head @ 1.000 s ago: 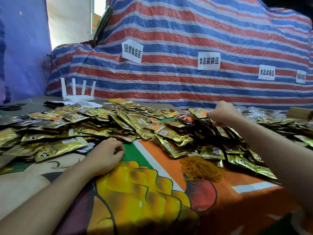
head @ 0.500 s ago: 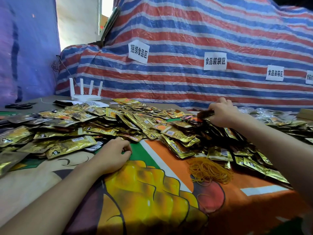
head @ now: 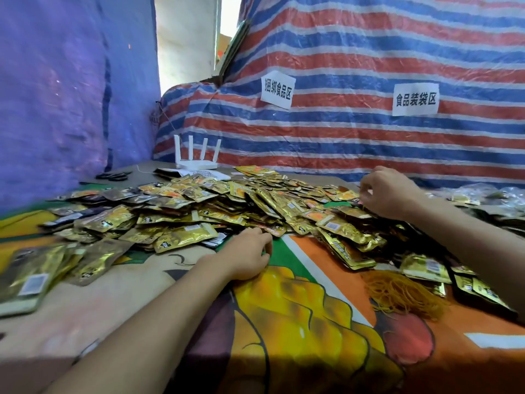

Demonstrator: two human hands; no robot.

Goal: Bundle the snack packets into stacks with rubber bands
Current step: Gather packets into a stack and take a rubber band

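Note:
A wide heap of gold foil snack packets [head: 199, 211] covers the far half of the table. More packets [head: 37, 277] lie at the near left, and dark ones [head: 426, 268] lie at the right. A loose pile of orange rubber bands [head: 403, 294] sits on the cloth, right of centre. My left hand [head: 250, 255] rests on the cloth at the heap's near edge, fingers loosely curled and holding nothing. My right hand [head: 389, 194] reaches onto the heap's far right, its curled fingertips pinching a dark packet there.
The table wears a colourful printed cloth [head: 298, 322]. A white router [head: 196, 162] and black scissors [head: 113, 176] lie at the back left. A striped tarp with paper labels [head: 277, 89] rises behind. Clear bags [head: 500, 194] sit at the far right.
My right hand has come down from just above the dark packets onto the heap. My left hand has stayed put. The camera has turned to the left.

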